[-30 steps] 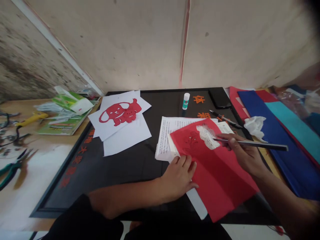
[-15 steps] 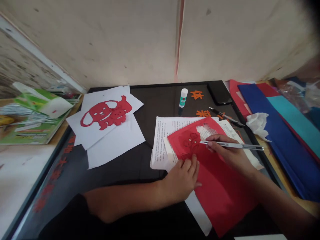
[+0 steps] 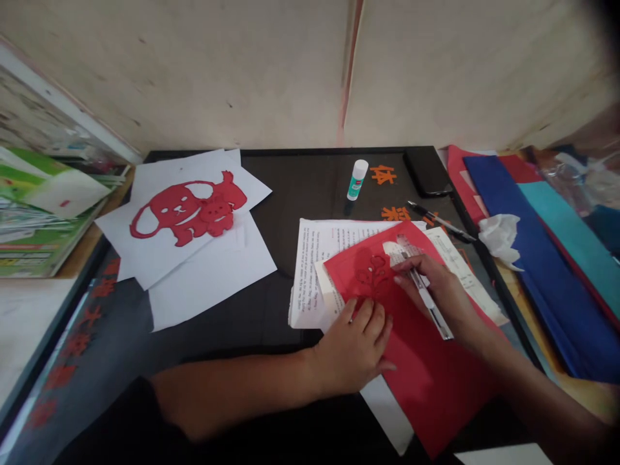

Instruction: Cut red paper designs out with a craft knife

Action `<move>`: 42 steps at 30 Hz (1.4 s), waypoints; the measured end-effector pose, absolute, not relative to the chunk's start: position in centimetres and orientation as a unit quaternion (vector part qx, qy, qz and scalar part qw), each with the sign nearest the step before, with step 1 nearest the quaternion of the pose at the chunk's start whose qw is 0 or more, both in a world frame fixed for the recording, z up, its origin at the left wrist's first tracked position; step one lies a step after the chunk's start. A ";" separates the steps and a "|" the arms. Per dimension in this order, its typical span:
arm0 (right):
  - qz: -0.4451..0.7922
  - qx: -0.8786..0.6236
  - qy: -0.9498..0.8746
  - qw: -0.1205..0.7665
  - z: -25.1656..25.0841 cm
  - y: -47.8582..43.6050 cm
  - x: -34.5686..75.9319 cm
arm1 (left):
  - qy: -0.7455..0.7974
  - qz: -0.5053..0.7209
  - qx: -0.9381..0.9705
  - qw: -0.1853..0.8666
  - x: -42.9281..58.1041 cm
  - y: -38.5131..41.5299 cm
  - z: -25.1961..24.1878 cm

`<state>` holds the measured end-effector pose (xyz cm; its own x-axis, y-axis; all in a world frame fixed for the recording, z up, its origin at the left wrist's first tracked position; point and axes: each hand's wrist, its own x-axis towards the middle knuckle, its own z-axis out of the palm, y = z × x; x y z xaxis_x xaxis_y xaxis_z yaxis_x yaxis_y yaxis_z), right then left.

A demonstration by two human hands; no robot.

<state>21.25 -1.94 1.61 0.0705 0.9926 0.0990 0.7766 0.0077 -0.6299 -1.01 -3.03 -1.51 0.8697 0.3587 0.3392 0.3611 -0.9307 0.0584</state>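
A red paper sheet (image 3: pixel 431 381) with dark drawn lines and a cut-out patch lies at a slant over stacked printed pages (image 3: pixel 310 278). My left hand (image 3: pixel 358 342) rests on the red sheet below the flower-like pattern (image 3: pixel 371 271), fingers lying flat on the paper and holding nothing. In my right hand (image 3: pixel 440 290) is a slim, clear pen-shaped craft knife (image 3: pixel 431 303), its back end toward the lower right and its tip hidden by the fingers. The right thumb and forefinger are at the paper, right of the pattern; whether they pinch a scrap is unclear.
White sheets (image 3: pixel 208 290) carry a red animal paper cut-out (image 3: pixel 174 206) on the left. Behind the pages stand a glue stick (image 3: pixel 357 181), a black phone (image 3: pixel 426 174) and a pen (image 3: pixel 440 223). Crumpled tissue (image 3: pixel 501 239) and blue folded sheets (image 3: pixel 537 258) lie right; booklets (image 3: pixel 43 245) left.
The knife has swung from nearly level to steeply tilted, its tip drawn back from the pattern. The right fingertips have come down to the paper; the left hand stays almost in place.
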 end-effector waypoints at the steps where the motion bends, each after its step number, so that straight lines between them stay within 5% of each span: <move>1: 0.208 -0.675 -0.648 0.284 1.6 -1.8 21.3 | -0.185 -0.174 -0.967 0.001 -1.0 -3.0 -1.5; 11: 0.327 -0.622 -0.617 0.354 1.3 -1.6 22.5 | -0.175 -0.177 -0.968 0.022 -1.3 -2.9 -1.4; 31: 0.290 -0.608 -0.660 0.333 0.9 -1.8 23.0 | -0.190 -0.141 -0.972 0.004 -1.3 -3.1 -1.6; 37: 0.150 -0.702 -0.593 0.363 2.9 -3.8 22.1 | -0.207 -0.137 -0.969 -0.015 -1.1 -3.0 -1.5; 42: 0.217 -0.710 -0.561 0.366 4.2 -7.6 21.0 | -0.210 -0.146 -0.967 -0.017 -0.7 -3.9 -1.3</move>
<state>20.97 -7.63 4.16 0.2760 0.9557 0.1022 0.6381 -0.1027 -0.7631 -0.74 -3.87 -1.25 0.8688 0.4114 0.2754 0.4013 -0.9110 0.0947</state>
